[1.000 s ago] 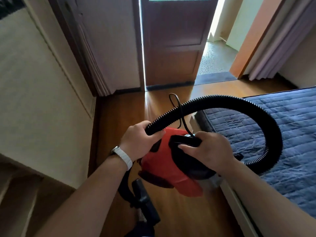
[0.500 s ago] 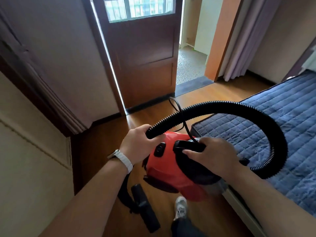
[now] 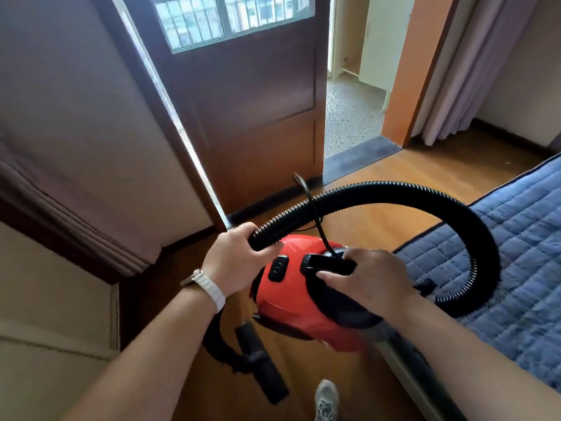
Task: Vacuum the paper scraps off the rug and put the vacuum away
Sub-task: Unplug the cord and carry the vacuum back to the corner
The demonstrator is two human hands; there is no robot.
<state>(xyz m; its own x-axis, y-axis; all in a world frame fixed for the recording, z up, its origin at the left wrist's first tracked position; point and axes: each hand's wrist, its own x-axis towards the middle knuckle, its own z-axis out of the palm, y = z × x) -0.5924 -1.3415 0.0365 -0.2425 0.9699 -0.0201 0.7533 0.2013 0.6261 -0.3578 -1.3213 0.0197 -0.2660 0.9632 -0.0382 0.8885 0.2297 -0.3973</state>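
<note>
A small red vacuum [image 3: 299, 302] with a black carry handle hangs in the air in front of me. My right hand [image 3: 368, 279] grips that handle from the right. My left hand [image 3: 235, 261], with a white watch strap on the wrist, holds the black ribbed hose [image 3: 394, 196], which arcs up and over to the right and curls back to the body. The black nozzle [image 3: 262, 363] dangles below my left wrist, just above the wooden floor. A thin black cord [image 3: 312, 208] loops up behind the vacuum. No paper scraps or rug show.
A dark brown door [image 3: 258, 117] with a barred window stands straight ahead, and an open doorway onto a speckled floor [image 3: 349, 117] lies to its right. A blue quilted mattress [image 3: 516, 253] lies low at the right. Cream cabinet panels [image 3: 45, 314] line the left. My shoe [image 3: 326, 399] shows at the bottom.
The view has lifted and turned towards the door, which looks nearer. Both hands keep their grip on the vacuum. A shoe has come into view at the bottom.
</note>
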